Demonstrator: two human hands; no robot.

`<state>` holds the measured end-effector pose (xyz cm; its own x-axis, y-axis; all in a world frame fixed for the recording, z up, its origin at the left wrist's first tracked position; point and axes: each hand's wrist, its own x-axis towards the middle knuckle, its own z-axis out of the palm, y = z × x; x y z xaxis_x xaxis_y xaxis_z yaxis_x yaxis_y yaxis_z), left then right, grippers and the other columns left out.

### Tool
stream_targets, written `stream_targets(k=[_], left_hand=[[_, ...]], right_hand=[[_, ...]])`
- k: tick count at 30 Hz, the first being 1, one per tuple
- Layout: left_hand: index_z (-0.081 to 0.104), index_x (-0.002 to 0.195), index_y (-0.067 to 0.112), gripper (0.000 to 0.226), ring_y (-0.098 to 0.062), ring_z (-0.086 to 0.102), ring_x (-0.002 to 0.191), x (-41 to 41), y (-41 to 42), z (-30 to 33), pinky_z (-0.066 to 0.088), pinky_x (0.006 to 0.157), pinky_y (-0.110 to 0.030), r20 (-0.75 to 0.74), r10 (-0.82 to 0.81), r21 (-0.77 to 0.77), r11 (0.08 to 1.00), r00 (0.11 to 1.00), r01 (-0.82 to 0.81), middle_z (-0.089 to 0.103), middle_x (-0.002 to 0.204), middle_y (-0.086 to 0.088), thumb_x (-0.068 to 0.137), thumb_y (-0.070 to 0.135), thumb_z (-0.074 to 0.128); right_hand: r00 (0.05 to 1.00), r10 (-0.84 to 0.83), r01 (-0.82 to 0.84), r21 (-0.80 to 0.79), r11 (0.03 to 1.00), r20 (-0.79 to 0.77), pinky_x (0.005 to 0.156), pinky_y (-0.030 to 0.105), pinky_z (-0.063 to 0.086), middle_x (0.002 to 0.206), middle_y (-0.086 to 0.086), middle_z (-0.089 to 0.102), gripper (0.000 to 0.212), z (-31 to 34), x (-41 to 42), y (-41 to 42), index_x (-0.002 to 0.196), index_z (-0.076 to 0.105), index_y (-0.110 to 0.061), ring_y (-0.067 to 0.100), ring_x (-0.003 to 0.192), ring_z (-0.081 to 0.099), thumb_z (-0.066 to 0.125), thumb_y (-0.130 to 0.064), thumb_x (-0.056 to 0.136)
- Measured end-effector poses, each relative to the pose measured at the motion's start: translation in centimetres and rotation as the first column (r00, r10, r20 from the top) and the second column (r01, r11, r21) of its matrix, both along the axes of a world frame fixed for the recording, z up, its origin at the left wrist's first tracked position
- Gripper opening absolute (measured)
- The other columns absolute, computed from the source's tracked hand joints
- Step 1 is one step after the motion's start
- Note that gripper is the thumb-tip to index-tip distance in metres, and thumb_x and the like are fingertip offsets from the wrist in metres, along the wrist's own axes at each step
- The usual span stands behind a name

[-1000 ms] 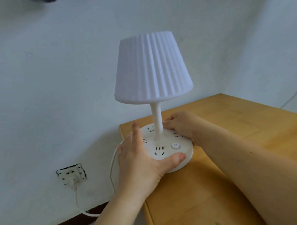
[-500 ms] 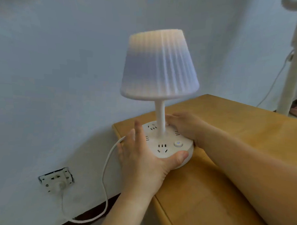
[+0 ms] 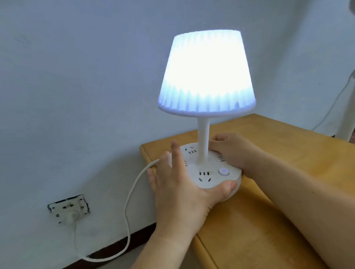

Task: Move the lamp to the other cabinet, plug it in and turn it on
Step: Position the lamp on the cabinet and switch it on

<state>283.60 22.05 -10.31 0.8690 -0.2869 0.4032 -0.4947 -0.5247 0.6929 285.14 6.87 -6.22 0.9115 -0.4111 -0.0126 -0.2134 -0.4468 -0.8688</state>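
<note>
The left hand [image 3: 180, 196] hides part of the lamp base [image 3: 213, 165]; the cabinet [image 3: 249, 237] runs off right.

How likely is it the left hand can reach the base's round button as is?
Probably yes: the left hand grips the lamp base rim, thumb just beside the round button, nothing between them.
</note>
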Motion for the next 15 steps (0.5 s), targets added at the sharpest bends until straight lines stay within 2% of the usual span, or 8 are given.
stream_targets(k=[5, 9, 11, 15], left_hand=[[0.002, 0.146, 0.027, 0.135, -0.014, 0.021, 0.132, -0.06, -0.11, 0.06, 0.019, 0.113, -0.049, 0.019, 0.013, -0.016, 1.0, 1.0, -0.013, 0.029, 0.145, 0.001, 0.031, 0.086, 0.04], [0.002, 0.146, 0.027, 0.135, -0.004, 0.018, 0.125, -0.12, -0.09, 0.15, 0.017, 0.113, -0.048, 0.016, 0.016, -0.028, 0.999, 1.0, -0.016, 0.029, 0.144, 0.002, 0.031, 0.086, 0.04], [0.002, 0.146, 0.027, 0.135, -0.007, 0.018, 0.128, -0.15, -0.06, 0.15, 0.017, 0.113, -0.048, 0.015, 0.02, -0.019, 1.0, 1.0, -0.02, 0.028, 0.145, 0.001, 0.031, 0.086, 0.04], [0.003, 0.147, 0.025, 0.135, -0.017, 0.02, 0.134, -0.24, -0.02, 0.2, 0.016, 0.113, -0.048, 0.009, 0.017, -0.02, 1.0, 1.0, -0.017, 0.028, 0.147, -0.001, 0.034, 0.084, 0.046]], right_hand=[[0.999, -0.027, 0.027, 0.002, 1.0, 0.034, 0.054, 0.028, 0.038, 0.068, 0.004, 0.057, 0.034, -0.11, 0.04, 0.08, 0.07, 0.06, -0.015, 0.018, 0.057, 0.05, 0.051, -0.042, 0.09], [0.998, -0.036, 0.034, 0.024, 0.999, 0.046, 0.06, 0.03, 0.041, 0.078, 0.009, 0.062, 0.041, -0.06, 0.16, 0.17, 0.088, 0.068, -0.007, 0.021, 0.064, 0.054, 0.049, -0.044, 0.09], [0.999, -0.034, 0.034, 0.001, 0.999, 0.038, 0.063, 0.031, 0.041, 0.08, 0.009, 0.063, 0.042, -0.1, 0.19, 0.19, 0.092, 0.069, -0.007, 0.022, 0.067, 0.055, 0.048, -0.044, 0.091], [0.999, -0.026, 0.026, -0.015, 1.0, 0.037, 0.062, 0.031, 0.041, 0.073, 0.006, 0.061, 0.036, -0.21, 0.21, 0.09, 0.076, 0.065, -0.015, 0.02, 0.064, 0.054, 0.048, -0.043, 0.091]])
